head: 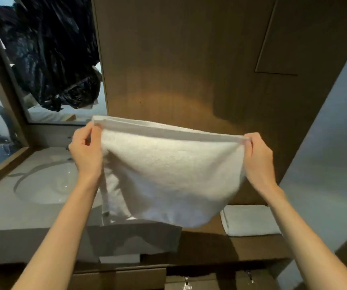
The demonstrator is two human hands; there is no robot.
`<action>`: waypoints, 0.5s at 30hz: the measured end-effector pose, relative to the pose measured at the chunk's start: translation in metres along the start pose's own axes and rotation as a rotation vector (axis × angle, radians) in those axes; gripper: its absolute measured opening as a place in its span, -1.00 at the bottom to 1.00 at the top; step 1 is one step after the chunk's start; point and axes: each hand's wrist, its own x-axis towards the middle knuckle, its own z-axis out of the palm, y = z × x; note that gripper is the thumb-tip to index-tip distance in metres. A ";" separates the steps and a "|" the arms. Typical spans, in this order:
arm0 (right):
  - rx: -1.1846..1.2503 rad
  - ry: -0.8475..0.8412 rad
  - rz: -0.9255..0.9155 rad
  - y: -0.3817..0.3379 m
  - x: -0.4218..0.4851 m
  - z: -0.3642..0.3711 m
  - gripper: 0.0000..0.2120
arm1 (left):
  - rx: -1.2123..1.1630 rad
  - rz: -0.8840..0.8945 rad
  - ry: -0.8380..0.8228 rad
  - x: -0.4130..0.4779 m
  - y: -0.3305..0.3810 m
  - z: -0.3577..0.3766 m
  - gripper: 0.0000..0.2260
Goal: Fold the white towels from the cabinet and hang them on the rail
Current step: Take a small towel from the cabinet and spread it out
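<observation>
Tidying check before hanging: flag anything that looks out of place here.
A crumpled black plastic bag hangs at the mirror above the sink, odd for a washstand. The held towel only sags; nothing looks spilled.

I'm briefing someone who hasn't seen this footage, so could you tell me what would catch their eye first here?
First, the white towel held up mid-frame in front of the wooden wall, its top edge pinched by the left hand and the right hand. Next, the black clothing showing in the mirror at upper left, above the sink. A folded towel lies on the wooden ledge at lower right.
</observation>
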 end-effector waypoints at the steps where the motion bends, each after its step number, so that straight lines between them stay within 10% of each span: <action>1: -0.020 -0.063 0.000 0.011 -0.012 -0.003 -0.82 | 0.027 -0.047 -0.016 -0.015 -0.008 -0.007 -0.85; 7: -0.298 -0.200 -0.132 0.060 -0.053 0.000 -0.78 | 0.096 -0.268 -0.024 -0.073 -0.035 -0.047 -0.86; 15: 0.030 -0.382 0.141 0.080 -0.063 0.054 -0.83 | 0.193 -0.462 -0.043 -0.072 -0.075 -0.080 -0.68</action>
